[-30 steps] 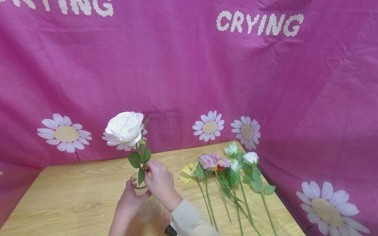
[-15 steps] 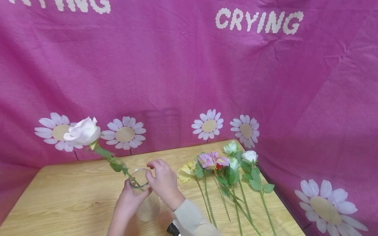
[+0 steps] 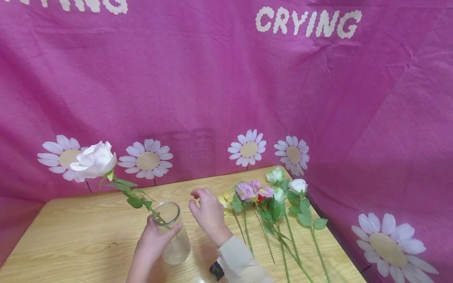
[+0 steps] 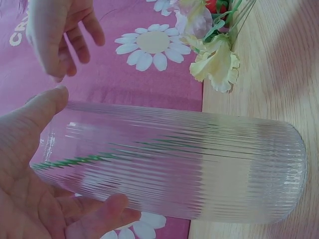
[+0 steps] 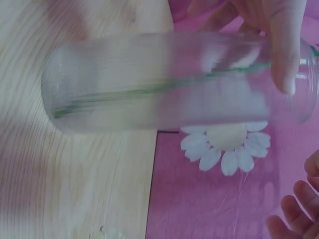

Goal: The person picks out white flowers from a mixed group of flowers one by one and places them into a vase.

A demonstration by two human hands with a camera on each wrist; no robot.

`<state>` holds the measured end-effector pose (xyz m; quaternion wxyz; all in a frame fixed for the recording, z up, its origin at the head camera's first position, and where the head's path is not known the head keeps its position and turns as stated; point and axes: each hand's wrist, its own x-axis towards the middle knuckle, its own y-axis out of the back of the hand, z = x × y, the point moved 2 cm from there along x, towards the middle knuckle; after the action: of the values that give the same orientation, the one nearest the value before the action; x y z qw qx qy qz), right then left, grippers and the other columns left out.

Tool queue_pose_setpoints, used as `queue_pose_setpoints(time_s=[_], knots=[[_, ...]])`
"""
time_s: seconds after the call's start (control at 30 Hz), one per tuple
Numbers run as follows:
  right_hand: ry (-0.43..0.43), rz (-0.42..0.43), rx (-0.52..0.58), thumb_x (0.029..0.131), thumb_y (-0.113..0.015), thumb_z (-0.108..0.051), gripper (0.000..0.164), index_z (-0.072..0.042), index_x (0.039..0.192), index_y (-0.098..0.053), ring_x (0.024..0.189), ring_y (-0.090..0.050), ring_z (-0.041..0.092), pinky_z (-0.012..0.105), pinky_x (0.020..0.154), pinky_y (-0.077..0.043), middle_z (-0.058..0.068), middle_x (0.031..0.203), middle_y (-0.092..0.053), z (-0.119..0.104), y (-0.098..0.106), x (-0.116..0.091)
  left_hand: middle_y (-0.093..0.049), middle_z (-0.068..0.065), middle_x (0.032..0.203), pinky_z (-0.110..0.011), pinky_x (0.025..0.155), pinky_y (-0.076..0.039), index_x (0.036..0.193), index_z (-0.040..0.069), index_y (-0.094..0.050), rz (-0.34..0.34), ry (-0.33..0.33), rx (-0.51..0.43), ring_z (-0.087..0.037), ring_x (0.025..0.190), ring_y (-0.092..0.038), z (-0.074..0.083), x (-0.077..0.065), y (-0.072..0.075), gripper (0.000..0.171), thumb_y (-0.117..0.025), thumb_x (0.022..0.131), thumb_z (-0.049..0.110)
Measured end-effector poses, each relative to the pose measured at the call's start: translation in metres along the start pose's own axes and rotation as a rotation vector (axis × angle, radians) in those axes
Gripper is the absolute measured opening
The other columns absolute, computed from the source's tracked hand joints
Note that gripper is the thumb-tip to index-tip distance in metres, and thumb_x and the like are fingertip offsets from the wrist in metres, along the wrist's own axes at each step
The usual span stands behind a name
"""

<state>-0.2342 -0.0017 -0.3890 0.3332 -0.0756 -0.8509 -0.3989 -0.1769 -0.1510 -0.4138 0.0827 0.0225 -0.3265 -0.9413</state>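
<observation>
A clear ribbed glass vase (image 3: 178, 245) stands on the table, and my left hand (image 3: 152, 239) grips it near the rim, thumb on one side and fingers round the other. In it leans an artificial white rose (image 3: 94, 160), its bloom tilted out to the left. Through the glass the green stem (image 5: 134, 91) runs down to the vase's bottom. My right hand (image 3: 209, 215) hovers right of the rim, apart from the vase, fingers loosely bent and holding nothing. In the left wrist view, the right hand (image 4: 65, 37) hangs beyond the vase's mouth.
Several artificial flowers lie on the table's right side: a yellow flower (image 3: 225, 201), purple flowers (image 3: 249, 191) and white roses (image 3: 298, 185), stems toward me. A pink daisy-printed cloth (image 3: 198, 78) hangs behind the wooden table (image 3: 78, 236). A black object (image 3: 216, 271) is by the right wrist.
My right hand has let go of the white rose and moved right, away from the vase. The rose has tipped left against the rim. The left hand keeps its grip on the vase.
</observation>
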Motion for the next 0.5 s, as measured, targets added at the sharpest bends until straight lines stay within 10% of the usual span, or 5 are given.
queue_pose_setpoints(time_s=[0.5], knots=[[-0.113, -0.009, 0.011, 0.077, -0.062, -0.01, 0.014, -0.009, 0.092, -0.063, 0.065, -0.058, 0.016, 0.022, 0.051, -0.043, 0.002, 0.08, -0.06, 0.041, 0.013, 0.0, -0.044, -0.033, 0.123, -0.06, 0.088, -0.033, 0.129, -0.008, -0.023, -0.006, 0.022, -0.028, -0.05, 0.111, -0.04, 0.001, -0.002, 0.001, 0.083, -0.066, 0.078, 0.04]])
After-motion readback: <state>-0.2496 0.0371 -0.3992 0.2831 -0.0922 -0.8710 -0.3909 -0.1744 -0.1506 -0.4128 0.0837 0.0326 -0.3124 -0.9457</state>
